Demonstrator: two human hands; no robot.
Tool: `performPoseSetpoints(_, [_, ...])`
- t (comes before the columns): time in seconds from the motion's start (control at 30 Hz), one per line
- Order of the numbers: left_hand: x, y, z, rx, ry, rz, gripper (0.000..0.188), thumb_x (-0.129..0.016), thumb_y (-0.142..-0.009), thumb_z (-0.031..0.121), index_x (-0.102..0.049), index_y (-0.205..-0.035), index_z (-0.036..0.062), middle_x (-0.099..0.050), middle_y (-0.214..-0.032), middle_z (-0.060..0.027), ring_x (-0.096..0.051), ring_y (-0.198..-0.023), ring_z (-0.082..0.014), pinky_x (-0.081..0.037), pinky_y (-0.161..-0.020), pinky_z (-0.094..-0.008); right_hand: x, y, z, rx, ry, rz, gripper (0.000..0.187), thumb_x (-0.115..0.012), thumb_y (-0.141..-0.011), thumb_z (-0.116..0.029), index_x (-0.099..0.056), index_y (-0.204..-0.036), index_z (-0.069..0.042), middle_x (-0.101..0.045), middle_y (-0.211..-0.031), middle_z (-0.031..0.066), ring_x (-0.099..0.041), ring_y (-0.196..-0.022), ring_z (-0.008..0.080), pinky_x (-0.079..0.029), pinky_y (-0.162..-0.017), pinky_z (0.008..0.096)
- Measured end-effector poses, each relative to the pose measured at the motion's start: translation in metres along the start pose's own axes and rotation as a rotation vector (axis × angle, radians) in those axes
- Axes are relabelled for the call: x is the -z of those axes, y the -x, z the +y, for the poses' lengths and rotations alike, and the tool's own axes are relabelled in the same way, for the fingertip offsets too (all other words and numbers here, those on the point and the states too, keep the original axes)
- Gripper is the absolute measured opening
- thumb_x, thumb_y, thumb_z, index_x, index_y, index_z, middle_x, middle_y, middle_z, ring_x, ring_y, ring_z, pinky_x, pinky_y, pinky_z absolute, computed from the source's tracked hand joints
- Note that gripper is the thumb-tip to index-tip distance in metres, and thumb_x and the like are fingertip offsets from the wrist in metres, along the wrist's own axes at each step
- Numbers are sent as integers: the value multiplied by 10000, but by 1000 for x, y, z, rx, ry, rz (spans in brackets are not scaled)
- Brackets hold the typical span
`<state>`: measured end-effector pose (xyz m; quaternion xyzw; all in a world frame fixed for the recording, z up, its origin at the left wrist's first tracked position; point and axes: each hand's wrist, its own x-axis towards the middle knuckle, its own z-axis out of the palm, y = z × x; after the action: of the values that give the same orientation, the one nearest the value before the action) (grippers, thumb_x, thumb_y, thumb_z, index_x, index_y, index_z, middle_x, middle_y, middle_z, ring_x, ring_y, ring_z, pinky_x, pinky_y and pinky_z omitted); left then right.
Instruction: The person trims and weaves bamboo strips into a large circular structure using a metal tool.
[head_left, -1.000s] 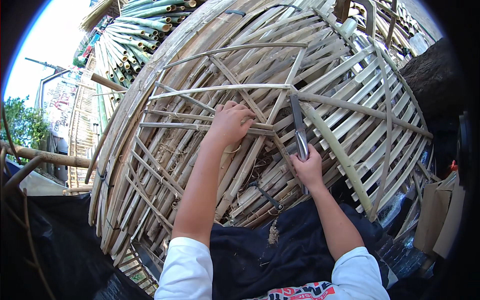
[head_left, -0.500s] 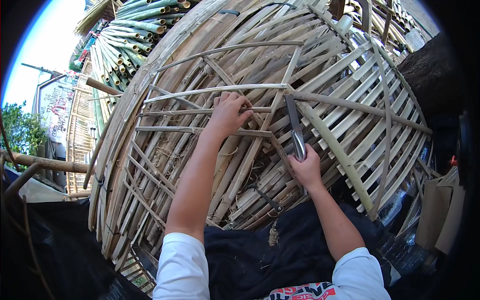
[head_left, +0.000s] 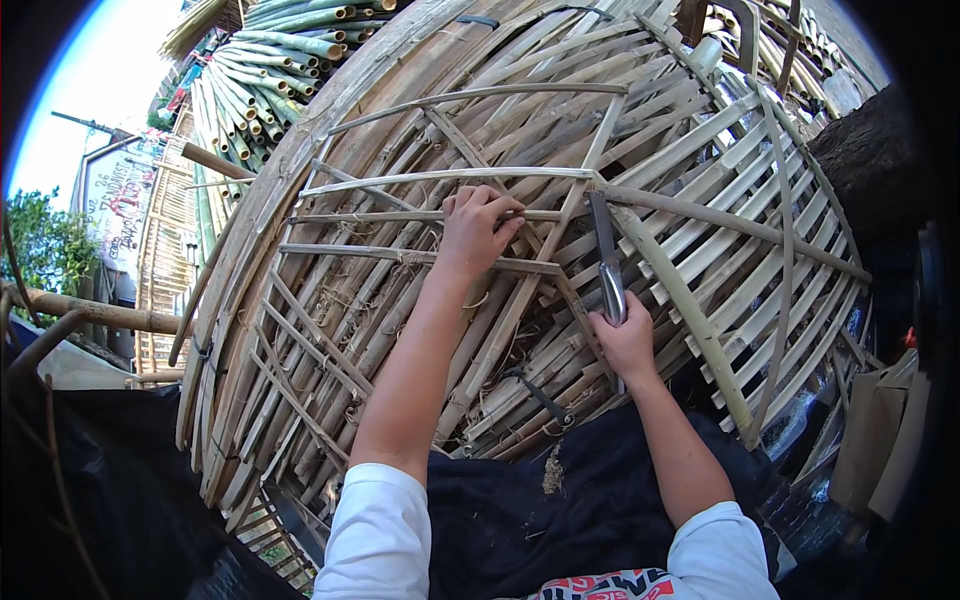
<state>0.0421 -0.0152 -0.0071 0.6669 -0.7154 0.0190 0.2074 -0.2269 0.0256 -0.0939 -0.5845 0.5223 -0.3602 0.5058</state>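
A thin bamboo strip point(head_left: 375, 217) lies crosswise over a curved framework of bamboo slats point(head_left: 540, 120). Near its right end, my left hand point(head_left: 482, 228) pinches it between thumb and fingers. My right hand point(head_left: 625, 338) is wrapped round a long metal tool point(head_left: 610, 262) with a dark flat bar at the top and a shiny silver body; its exact kind is unclear. The tool's upper end lies close to a joint where several strips meet. Another crosswise strip point(head_left: 480, 262) passes just below my left hand, and a paler one point(head_left: 400, 180) just above.
Dark cloth point(head_left: 490, 500) covers my lap below the framework. Cut green bamboo poles point(head_left: 250, 100) are stacked at the upper left. A thick dark trunk point(head_left: 870, 150) stands at the right, above a piece of cardboard point(head_left: 870, 440). A bamboo pole point(head_left: 110, 312) juts in from the left.
The whole scene has shifted slightly to the right in the picture. Both hands keep their grips, with little movement against the framework.
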Motion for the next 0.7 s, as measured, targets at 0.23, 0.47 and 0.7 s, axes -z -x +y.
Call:
performPoseSetpoints(0.23, [-4, 0, 0, -30, 14, 5, 221, -765, -855, 327, -772, -1044, 212, -640, -1013, 6, -551, -1074, -229, -350, -945, -410, 8, 0, -7, -106, -16, -10, 267, -762, -790, -183, -616, -898, 14, -647, -701, 134, -639, -630, 253, -511, -655, 392])
performPoseSetpoints(0.47, [2, 8, 3, -9, -53, 19, 326, -776, -841, 328, -738, -1143, 214, -627, -1090, -14, -533, -1118, -239, -343, -974, -419, 3, -2, 1, -48, -4, -30, 220, -751, -819, -149, -590, -874, -10, -609, -657, 78, -616, -560, 184, -493, -544, 338])
performPoseSetpoints(0.7, [45, 56, 75, 296, 106, 291, 533, -778, -814, 240, -596, -1304, 137, -583, -1215, -96, -497, -1204, -303, -310, -1050, -458, 12, -5, -3, -108, -81, -33, 252, -754, -796, -171, -596, -856, 17, -610, -677, 87, -616, -644, 186, -499, -644, 373])
